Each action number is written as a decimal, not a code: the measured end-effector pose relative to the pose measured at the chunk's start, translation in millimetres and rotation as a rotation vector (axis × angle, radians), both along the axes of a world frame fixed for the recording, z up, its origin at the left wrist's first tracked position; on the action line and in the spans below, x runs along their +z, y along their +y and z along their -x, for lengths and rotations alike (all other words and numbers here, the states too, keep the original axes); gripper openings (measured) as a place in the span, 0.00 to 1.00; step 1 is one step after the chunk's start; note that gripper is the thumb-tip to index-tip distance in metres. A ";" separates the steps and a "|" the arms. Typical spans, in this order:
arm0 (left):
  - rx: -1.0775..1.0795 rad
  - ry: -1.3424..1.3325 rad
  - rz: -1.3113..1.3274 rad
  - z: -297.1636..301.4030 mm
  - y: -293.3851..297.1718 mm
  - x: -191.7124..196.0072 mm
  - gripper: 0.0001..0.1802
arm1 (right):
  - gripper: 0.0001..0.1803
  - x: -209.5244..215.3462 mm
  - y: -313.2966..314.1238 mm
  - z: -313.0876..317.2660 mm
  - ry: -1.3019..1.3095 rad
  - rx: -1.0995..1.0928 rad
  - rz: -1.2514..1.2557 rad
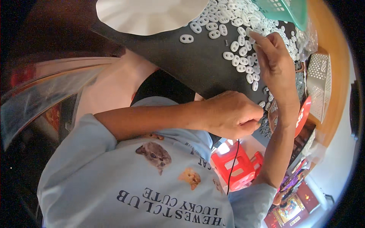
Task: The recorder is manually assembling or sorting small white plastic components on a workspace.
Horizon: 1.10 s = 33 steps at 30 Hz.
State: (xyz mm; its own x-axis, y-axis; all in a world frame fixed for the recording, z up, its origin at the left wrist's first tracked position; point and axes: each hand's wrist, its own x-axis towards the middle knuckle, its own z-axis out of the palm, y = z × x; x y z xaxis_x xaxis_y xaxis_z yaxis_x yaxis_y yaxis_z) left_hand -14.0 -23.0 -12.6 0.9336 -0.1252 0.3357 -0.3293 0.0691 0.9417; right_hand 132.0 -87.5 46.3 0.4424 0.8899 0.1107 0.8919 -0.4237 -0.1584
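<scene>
My left hand (234, 114) is closed in a fist in front of my body, below the dark mat. What it holds, if anything, is hidden inside the curled fingers. Farther away, my right hand (275, 62) reaches over a spread of white oval two-hole pieces (243, 50). Its thumb and forefinger come together around one small white piece (251, 39), partly covered by the fingers. A single two-hole piece (186, 38) lies apart to the left, and a small metal spring (226, 43) rests beside the spread.
A white scalloped dish (152, 19) stands at the far left of the dark mat (190, 64). A green basket (300, 15) sits at the far right, near a perforated metal piece (319, 76) and a red dish (304, 116). A red stool (234, 167) stands below.
</scene>
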 end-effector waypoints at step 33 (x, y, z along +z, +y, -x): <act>0.049 -0.028 0.056 -0.3 -1.3 -0.4 0.11 | 0.10 -4.1 18.6 -16.4 -0.140 0.061 -0.015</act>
